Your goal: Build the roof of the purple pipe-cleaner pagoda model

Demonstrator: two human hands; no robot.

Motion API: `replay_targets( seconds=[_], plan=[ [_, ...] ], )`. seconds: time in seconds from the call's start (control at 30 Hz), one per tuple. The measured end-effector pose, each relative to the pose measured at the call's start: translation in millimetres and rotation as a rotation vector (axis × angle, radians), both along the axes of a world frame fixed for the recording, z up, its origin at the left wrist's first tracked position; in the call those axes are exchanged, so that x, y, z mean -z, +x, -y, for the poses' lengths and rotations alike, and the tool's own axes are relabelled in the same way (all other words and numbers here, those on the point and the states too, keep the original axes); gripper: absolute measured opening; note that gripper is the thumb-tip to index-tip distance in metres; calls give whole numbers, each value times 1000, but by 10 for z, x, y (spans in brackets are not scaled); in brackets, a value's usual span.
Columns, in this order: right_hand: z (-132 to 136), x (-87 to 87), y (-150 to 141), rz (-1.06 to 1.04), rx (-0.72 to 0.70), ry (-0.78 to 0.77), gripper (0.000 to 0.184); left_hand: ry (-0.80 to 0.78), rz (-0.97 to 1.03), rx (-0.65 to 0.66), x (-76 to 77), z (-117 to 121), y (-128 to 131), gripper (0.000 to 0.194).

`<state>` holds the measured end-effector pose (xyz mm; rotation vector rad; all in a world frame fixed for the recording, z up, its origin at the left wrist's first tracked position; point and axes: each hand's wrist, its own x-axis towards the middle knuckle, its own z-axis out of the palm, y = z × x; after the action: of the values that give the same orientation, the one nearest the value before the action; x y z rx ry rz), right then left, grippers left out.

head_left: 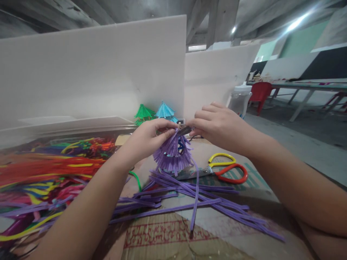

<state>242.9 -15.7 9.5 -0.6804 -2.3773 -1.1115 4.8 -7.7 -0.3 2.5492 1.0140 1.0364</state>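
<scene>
A purple tiered model point(173, 159) of pipe cleaners, shaped like stacked umbrellas, stands on the cardboard with dark blue parts showing inside. My left hand point(151, 137) is closed in a pinch at its top. My right hand point(219, 124) is closed on a small dark metal tool point(185, 130), whose tip touches the model's top; its kind is not clear. One purple pipe cleaner point(196, 195) hangs down from the model's right side. Loose purple pipe cleaners point(227, 211) lie in front. Scissors point(214, 169) with yellow and red handles rest just right of the model.
Green point(144, 113) and light blue point(165, 110) umbrella-like models stand behind. At left is a heap of coloured pipe cleaners point(48, 166). A clear plastic bottle point(240, 99) stands behind my right hand. White panels point(108, 72) close off the back; a red chair point(260, 94) is farther right.
</scene>
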Motion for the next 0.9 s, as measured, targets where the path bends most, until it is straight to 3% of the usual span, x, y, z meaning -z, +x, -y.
replay_targets(
  seconds=[0.9],
  plan=[
    [35, -26, -17, 8, -12, 3, 26, -12, -4, -6, -3, 20, 8, 26]
  ],
)
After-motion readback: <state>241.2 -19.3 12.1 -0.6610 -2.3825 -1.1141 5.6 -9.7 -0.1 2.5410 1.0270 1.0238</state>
